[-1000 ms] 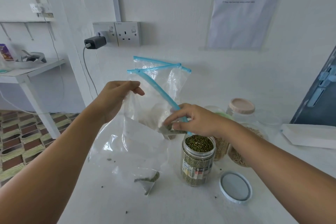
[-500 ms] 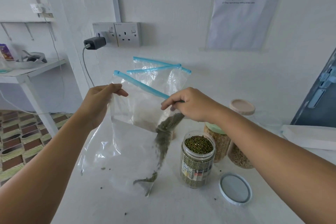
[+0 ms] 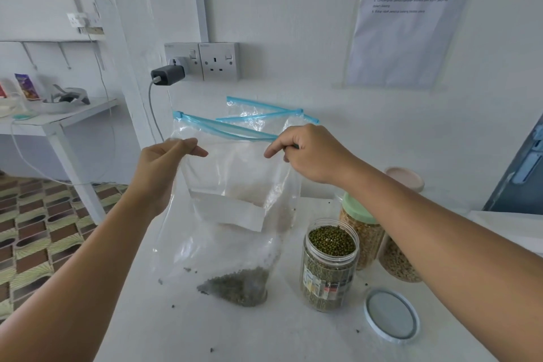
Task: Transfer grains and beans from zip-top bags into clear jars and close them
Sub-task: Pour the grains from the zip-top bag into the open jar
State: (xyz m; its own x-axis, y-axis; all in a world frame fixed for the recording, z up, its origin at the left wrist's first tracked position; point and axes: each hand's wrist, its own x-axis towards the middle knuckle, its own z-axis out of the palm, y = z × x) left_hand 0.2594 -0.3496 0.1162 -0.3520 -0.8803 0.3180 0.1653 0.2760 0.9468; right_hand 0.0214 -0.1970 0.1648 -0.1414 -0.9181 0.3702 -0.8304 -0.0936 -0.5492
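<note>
Pinching the bag point(image 3: 232, 214) upright with both hands point(image 3: 164, 164) point(image 3: 311, 153); the full jar point(image 3: 329, 264) stands right, nearer my right.

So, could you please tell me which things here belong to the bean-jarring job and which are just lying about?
Job: bag held by left hand and right hand; open jar; lid; closed jars; empty bags.

Lying about: charger; notice; side table.
</note>
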